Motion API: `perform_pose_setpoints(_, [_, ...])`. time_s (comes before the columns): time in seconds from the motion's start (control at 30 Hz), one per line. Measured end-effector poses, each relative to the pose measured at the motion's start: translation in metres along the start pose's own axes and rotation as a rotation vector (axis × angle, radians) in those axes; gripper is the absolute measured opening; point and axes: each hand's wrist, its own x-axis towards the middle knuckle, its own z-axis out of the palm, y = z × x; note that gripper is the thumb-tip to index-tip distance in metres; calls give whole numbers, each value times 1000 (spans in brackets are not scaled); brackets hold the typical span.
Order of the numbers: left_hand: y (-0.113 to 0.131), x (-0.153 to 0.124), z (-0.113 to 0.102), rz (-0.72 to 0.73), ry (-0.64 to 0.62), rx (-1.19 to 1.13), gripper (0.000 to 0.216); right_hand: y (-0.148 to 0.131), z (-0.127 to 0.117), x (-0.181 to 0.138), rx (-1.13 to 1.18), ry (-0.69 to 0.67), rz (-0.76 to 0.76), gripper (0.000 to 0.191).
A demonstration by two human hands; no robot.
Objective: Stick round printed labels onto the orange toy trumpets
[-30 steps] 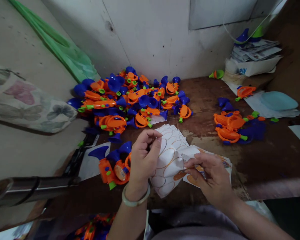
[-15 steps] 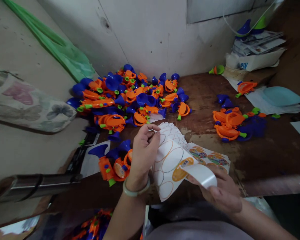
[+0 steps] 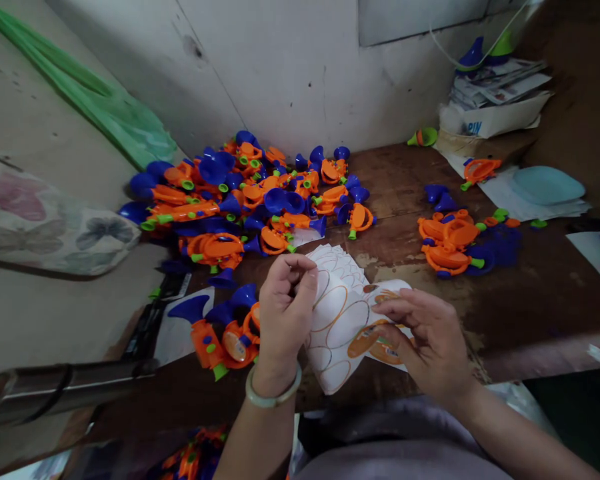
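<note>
My left hand [image 3: 287, 310], wearing a pale bangle, pinches the upper edge of a white sticker sheet [image 3: 337, 327] with rows of oval outlines. An orange oval sticker [image 3: 363, 341] shows at its right side. My right hand [image 3: 433, 343] is over the sheet's right side, thumb and fingers apart beside the orange ovals; whether its fingertips touch them is unclear. A rounded white flap with orange print [image 3: 393, 288] shows behind the right fingers. Under the held sheet lies a fanned stack of similar sheets [image 3: 340, 257].
Orange and blue toy trumpets [image 3: 260, 193] are heaped at the back left. More toy trumpets [image 3: 215, 340] lie beside my left wrist, others [image 3: 450, 243] to the right. A light-blue plate [image 3: 547, 185] and a paper-filled box [image 3: 500, 120] stand at the right; a metal tube [image 3: 65, 390] juts in left.
My right hand has moved up and turned, its fingers now spread more. The curled white strip it held is no longer seen curling over its fingers. My left hand keeps its pinch.
</note>
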Motion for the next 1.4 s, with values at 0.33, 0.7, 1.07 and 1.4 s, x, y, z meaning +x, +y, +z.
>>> perform_pose_setpoints(0.33, [-1, 2, 0, -37, 1, 40, 5, -10, -1, 5, -172, -1, -160, 47])
perform_pose_setpoints(0.7, [-6, 1, -8, -75, -55, 93, 6, -20, -3, 10, -294, -75, -207, 35])
perform_pose_setpoints(1.07, [-89, 79, 36, -45, -273, 569, 6, -15, -9, -3, -296, -5, -300, 35])
perform_pose_setpoints(1.4, [-106, 131, -16, -254, -326, 1157, 50, 2, 0, -8, -126, 40, -195, 72])
